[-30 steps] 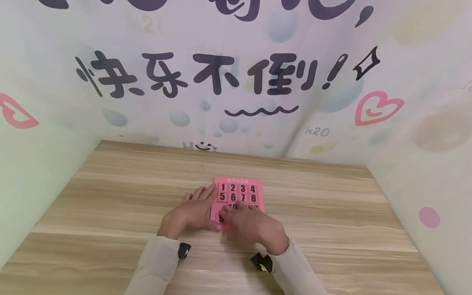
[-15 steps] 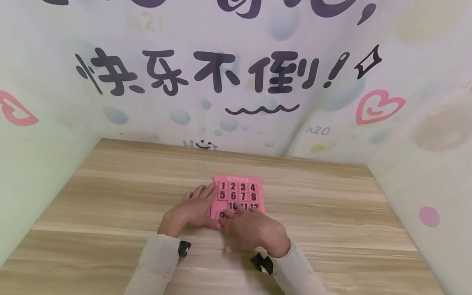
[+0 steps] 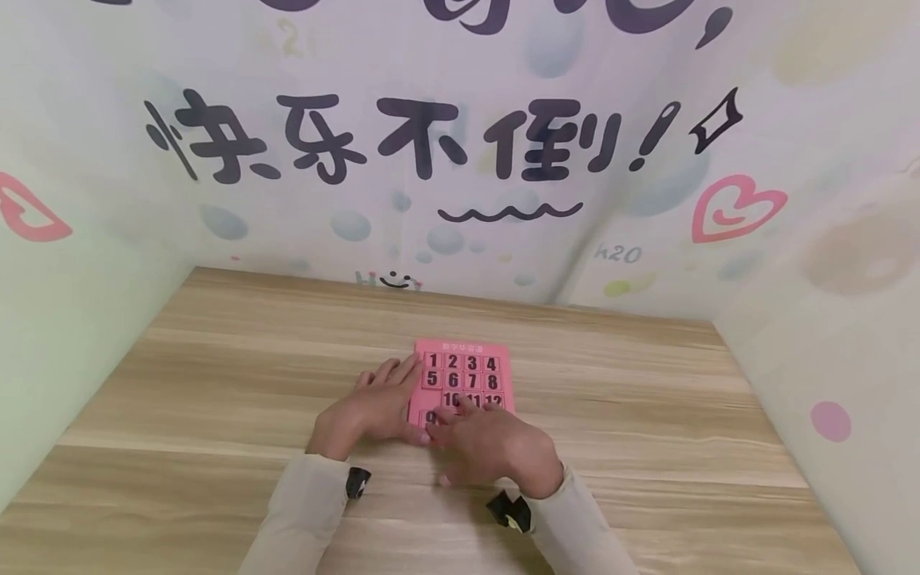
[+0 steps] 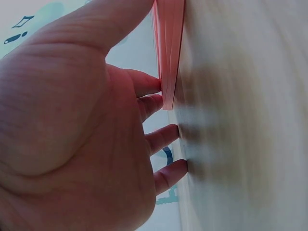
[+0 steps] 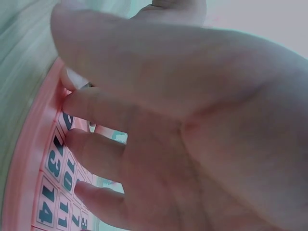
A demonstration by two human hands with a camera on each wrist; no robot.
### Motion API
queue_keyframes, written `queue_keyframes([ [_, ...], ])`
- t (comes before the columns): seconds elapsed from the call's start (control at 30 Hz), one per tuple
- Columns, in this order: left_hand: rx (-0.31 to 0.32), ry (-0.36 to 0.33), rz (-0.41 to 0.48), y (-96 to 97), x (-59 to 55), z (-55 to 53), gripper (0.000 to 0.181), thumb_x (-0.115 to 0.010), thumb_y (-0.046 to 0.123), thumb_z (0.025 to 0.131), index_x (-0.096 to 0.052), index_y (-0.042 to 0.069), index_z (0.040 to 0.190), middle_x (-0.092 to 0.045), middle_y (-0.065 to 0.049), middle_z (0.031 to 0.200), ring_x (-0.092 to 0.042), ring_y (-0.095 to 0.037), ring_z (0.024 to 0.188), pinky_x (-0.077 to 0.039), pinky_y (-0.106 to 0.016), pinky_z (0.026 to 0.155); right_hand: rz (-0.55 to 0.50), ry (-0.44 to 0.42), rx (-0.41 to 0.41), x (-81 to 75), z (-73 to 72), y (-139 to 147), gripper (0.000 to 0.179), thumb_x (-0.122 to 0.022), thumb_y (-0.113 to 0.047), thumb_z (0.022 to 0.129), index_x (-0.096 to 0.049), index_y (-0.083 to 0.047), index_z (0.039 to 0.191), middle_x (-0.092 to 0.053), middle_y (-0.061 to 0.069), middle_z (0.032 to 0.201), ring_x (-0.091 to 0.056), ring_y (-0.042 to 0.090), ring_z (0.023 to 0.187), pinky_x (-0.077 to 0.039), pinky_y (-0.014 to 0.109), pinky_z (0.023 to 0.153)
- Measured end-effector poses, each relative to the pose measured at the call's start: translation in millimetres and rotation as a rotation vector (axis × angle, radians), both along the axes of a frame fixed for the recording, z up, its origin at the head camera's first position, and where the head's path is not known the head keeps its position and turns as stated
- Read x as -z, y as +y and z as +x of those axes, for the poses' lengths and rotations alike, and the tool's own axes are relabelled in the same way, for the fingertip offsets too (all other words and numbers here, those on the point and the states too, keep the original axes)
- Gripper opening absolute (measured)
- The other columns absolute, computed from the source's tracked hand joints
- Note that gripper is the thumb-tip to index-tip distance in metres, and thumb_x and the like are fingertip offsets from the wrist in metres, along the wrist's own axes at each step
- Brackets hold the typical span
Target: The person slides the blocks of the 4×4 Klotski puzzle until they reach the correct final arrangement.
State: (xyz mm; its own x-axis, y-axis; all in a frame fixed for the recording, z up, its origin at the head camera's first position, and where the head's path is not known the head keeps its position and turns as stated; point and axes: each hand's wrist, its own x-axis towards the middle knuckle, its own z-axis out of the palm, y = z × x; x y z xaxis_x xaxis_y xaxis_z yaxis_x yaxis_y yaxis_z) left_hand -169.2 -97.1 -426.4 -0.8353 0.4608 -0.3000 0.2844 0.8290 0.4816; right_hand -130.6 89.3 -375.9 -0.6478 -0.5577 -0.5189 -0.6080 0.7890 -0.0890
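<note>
A pink sliding number puzzle [image 3: 511, 375] lies flat on the table, its tiles 1 to 8 in the two far rows. Between tile 5 and tile 9 [image 3: 430, 417] is an unfilled slot, left of tile 10 [image 3: 451, 399]. My left hand [image 3: 377, 409] rests along the puzzle's left side, thumb by the near corner, extended fingertips against the edge and table. Over the near rows lies my right hand [image 3: 492, 443], fingertips on the tiles beside 9 and its thumb off the frame. In the right wrist view, tile 13 [image 5: 54, 163] and tile 14 [image 5: 46, 199] show beside the fingers.
The wood-grain table [image 3: 216, 359] extends around the puzzle on all sides. A printed backdrop [image 3: 345, 255] with large dark characters stands along the far edge, and pale walls close in left and right.
My right fingers have drawn slightly toward me, uncovering more of tiles 10, 11 and 12. The right thumb has come away from the near edge. My left hand stays in place.
</note>
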Motion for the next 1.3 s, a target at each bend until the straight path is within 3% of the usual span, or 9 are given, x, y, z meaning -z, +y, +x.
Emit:
queue_keyframes([
  [0.27, 0.002, -0.002, 0.007, -0.9, -1.7, 0.5, 0.112, -0.080, 0.047, 0.079, -0.015, 0.003, 0.158, -0.007, -0.011, 0.167, -0.009, -0.038, 0.152, -0.014, -0.059, 0.118, 0.000, 0.018, -0.013, 0.3, 1.5, 0.1, 0.060, -0.063, -0.046, 0.093, -0.045, -0.034, 0.149, -0.031, -0.006, 0.161, -0.022, 0.028, 0.151, -0.025, 0.053, 0.119],
  [0.7, -0.002, -0.001, 0.004, 0.8, -2.0, 0.7, 0.111, -0.080, 0.046, 0.079, -0.016, 0.004, 0.159, -0.008, -0.011, 0.167, -0.009, -0.037, 0.151, -0.016, -0.057, 0.118, 0.028, 0.010, -0.002, 0.0, 4.3, -0.4, 0.065, -0.062, -0.027, 0.095, -0.037, -0.029, 0.154, -0.024, -0.005, 0.164, -0.018, 0.026, 0.152, -0.022, 0.050, 0.120],
  [1.17, -0.005, -0.017, 0.001, 0.0, -2.2, 0.8, 0.113, -0.079, 0.048, 0.080, -0.012, 0.004, 0.159, -0.005, -0.011, 0.168, -0.007, -0.038, 0.152, -0.012, -0.060, 0.119, 0.041, 0.045, -0.019, 1.7, 5.6, 0.4, 0.066, -0.063, -0.030, 0.095, -0.035, -0.025, 0.155, -0.027, -0.007, 0.163, -0.022, 0.025, 0.151, -0.024, 0.048, 0.120],
  [1.3, -0.003, -0.017, -0.002, -0.3, -1.7, 1.2, 0.113, -0.079, 0.049, 0.080, -0.012, 0.004, 0.159, -0.005, -0.011, 0.168, -0.007, -0.038, 0.152, -0.012, -0.060, 0.119, 0.045, 0.042, -0.002, 3.0, 6.7, 0.5, 0.067, -0.062, -0.025, 0.095, -0.034, -0.025, 0.156, -0.026, -0.008, 0.163, -0.021, 0.024, 0.152, -0.022, 0.047, 0.121],
])
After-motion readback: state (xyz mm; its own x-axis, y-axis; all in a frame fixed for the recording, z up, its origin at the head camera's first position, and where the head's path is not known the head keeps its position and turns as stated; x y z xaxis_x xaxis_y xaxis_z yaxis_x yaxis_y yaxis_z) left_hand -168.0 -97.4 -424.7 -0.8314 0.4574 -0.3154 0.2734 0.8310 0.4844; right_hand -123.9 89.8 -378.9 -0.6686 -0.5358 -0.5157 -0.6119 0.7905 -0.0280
